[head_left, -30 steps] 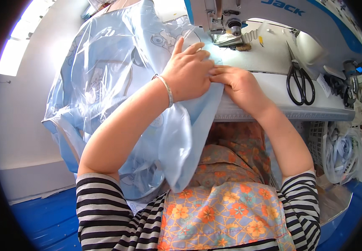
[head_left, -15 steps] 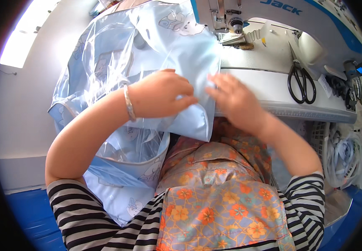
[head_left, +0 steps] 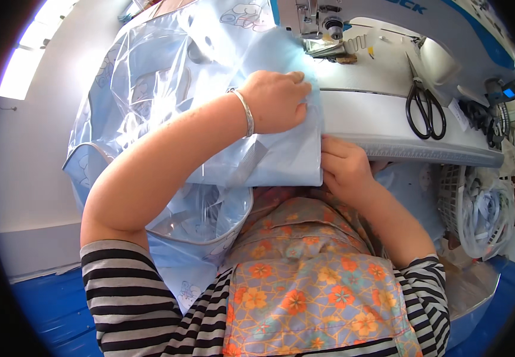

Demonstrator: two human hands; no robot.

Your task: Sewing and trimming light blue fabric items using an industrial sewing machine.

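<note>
The fingers of the left hand are bent and lie over light blue fabric close to its right edge; whether they grip it or only press cannot be told. The fingers of the right hand are also bent and meet that edge nearer the person, by the near right corner; a pinch cannot be confirmed. The fabric spreads leftward over the work surface, with glossy clear film on the left and a grey strap across its near part. To the right lies the bare white tabletop, its near border marked by a ruler strip. Black-handled scissors rest on the right, and a white and blue sewing machine stands at the far side. Outward are a white basket near right, a pale wall and bright window on the left, and a blue floor. Compared with half a second earlier, the left hand sits farther away and more to the right, the right hand has come nearer, and the fabric's corner has shifted rightward.
</note>
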